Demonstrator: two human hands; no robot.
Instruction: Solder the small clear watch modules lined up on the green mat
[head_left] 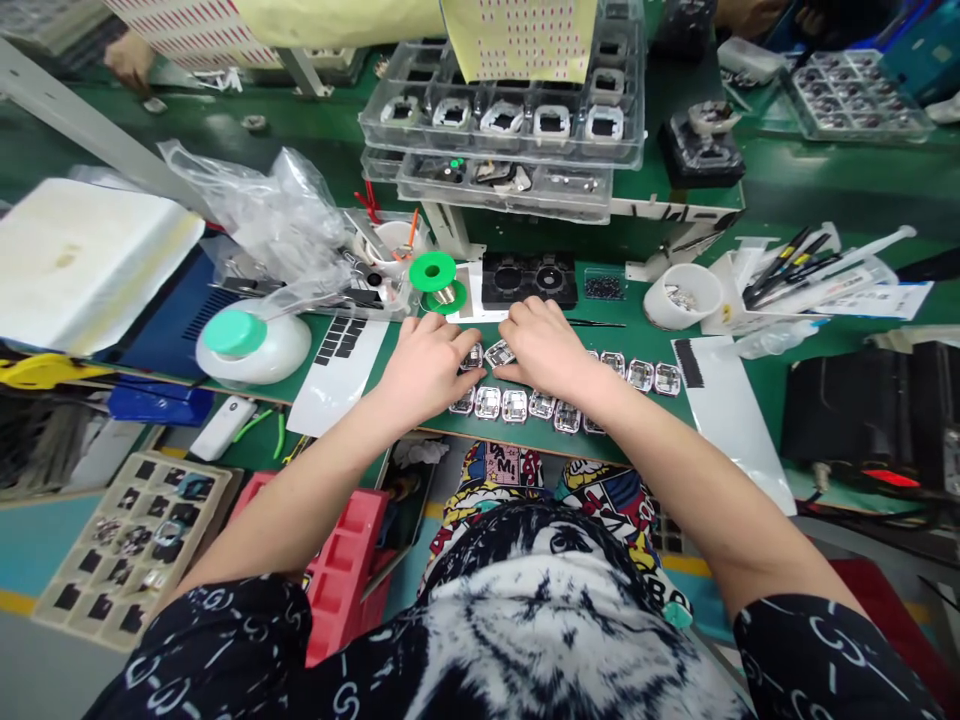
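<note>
On the green bench my left hand [433,362] has its fingers closed on a small watch case [472,356] with electronics inside. My right hand [546,345], just beside it, grips another watch case [499,352], which sits tilted between thumb and fingers. Nearer the bench edge lies a row of similar open watch cases [514,405], showing circuit parts. More of them [640,375] continue the upper row to the right, partly hidden by my right forearm. Thin black tweezers [596,323] rest behind my right hand.
Behind my hands stand a solder wire spool [433,272], a black fixture [529,280] and a white cup [682,297]. A white bottle with a green cap [253,342] is at left. Stacked clear trays [502,125] occupy the shelf; a black box [862,425] sits right. Another person's hand [130,62] shows far left.
</note>
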